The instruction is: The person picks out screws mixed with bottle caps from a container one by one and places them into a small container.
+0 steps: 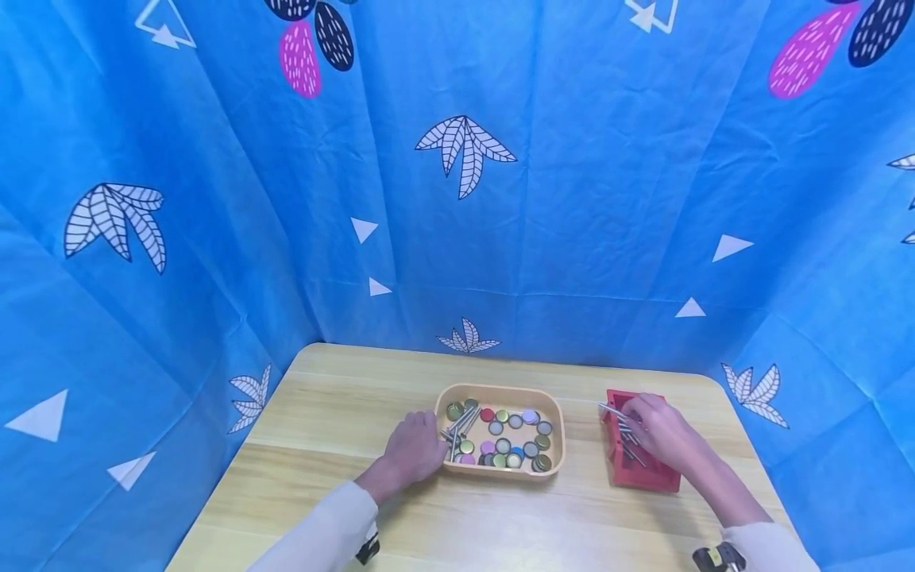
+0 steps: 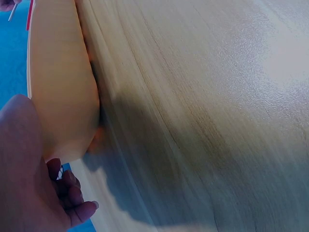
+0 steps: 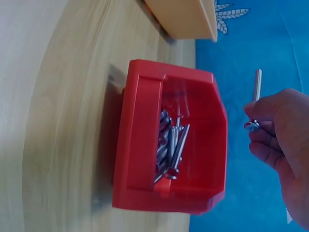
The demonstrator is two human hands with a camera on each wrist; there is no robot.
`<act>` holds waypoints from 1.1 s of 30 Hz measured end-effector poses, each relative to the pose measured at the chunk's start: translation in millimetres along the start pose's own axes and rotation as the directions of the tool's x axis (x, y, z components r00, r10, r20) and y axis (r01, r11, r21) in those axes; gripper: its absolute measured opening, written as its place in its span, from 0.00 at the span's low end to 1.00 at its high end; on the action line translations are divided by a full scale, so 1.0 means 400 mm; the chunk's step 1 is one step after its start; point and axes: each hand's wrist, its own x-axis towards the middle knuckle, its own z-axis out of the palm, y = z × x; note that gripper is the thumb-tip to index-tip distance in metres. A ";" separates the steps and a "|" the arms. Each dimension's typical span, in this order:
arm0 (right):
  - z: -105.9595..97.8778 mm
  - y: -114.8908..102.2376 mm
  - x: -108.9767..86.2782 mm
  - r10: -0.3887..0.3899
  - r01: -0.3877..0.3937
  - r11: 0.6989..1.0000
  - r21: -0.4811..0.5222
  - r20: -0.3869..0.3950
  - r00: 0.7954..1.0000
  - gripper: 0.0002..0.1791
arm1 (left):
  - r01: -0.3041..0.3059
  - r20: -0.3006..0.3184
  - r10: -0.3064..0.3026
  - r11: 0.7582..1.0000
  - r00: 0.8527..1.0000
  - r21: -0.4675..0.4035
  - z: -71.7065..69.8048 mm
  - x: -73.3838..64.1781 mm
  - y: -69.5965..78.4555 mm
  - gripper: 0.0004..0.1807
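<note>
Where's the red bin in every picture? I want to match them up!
Head: lower right, with the right hand over the red bin.
Left wrist: just a thin red sliver at the top left, probably the red bin.
Right wrist: big, in the middle; you can see inside the red bin.
Shared landmark: the tan tray, lower middle in head, at the left in left wrist, at the top in right wrist.

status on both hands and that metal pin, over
Right hand pinching metal pin above red bin; left hand holding end of tan tray; nothing visibly blocking.
</note>
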 end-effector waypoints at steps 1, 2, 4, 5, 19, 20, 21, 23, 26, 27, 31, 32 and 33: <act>-0.001 0.002 -0.004 0.014 -0.014 1.000 -0.001 0.006 1.000 0.13 | -0.002 0.000 0.002 1.000 1.000 0.005 0.001 0.000 -0.001 0.17; -0.002 0.005 -0.007 0.024 -0.024 1.000 -0.009 0.008 1.000 0.13 | -0.003 -0.002 0.003 1.000 1.000 0.009 0.002 0.000 -0.001 0.17; 0.000 0.011 -0.013 0.026 -0.025 0.999 -0.028 0.001 1.000 0.13 | -0.007 -0.008 0.007 1.000 1.000 0.013 0.002 0.001 -0.002 0.16; 0.001 0.014 -0.015 0.026 -0.027 0.999 -0.034 -0.003 1.000 0.13 | -0.009 -0.010 0.009 1.000 1.000 0.018 0.002 0.001 -0.002 0.16; 0.016 0.028 -0.042 0.198 -0.190 0.978 -0.088 0.093 0.976 0.10 | -0.040 -0.070 0.042 0.999 0.997 0.027 0.017 0.004 -0.008 0.13; 0.018 0.028 -0.042 0.211 -0.200 0.974 -0.101 0.102 0.972 0.09 | -0.044 -0.076 0.046 0.999 0.996 0.031 0.020 0.004 -0.010 0.14; 0.018 0.028 -0.042 0.224 -0.211 0.971 -0.115 0.115 0.968 0.09 | -0.047 -0.080 0.050 0.998 0.996 0.035 0.021 0.004 -0.011 0.14; 0.018 0.026 -0.038 0.253 -0.232 0.962 -0.146 0.149 0.956 0.09 | -0.050 -0.079 0.053 0.998 0.996 0.033 0.022 0.003 -0.011 0.14; 0.018 0.019 -0.030 0.274 -0.235 0.949 -0.209 0.188 0.943 0.10 | -0.046 -0.070 0.048 0.998 0.996 0.035 0.018 0.002 -0.009 0.14; 0.017 0.016 -0.026 0.280 -0.236 0.947 -0.220 0.200 0.939 0.10 | -0.042 -0.068 0.044 0.999 0.997 0.030 0.018 0.003 -0.009 0.14; 0.023 0.013 -0.019 0.277 -0.219 0.942 -0.254 0.221 0.935 0.09 | -0.030 -0.053 0.032 0.999 0.998 0.029 0.015 0.004 -0.008 0.14; 0.026 0.012 -0.018 0.273 -0.212 0.943 -0.258 0.227 0.935 0.10 | -0.029 -0.046 0.030 0.999 0.999 0.026 0.014 0.004 -0.007 0.15; 0.028 0.012 -0.017 0.267 -0.204 0.943 -0.262 0.234 0.935 0.10 | -0.028 -0.045 0.029 0.999 0.999 0.028 0.013 0.003 -0.007 0.15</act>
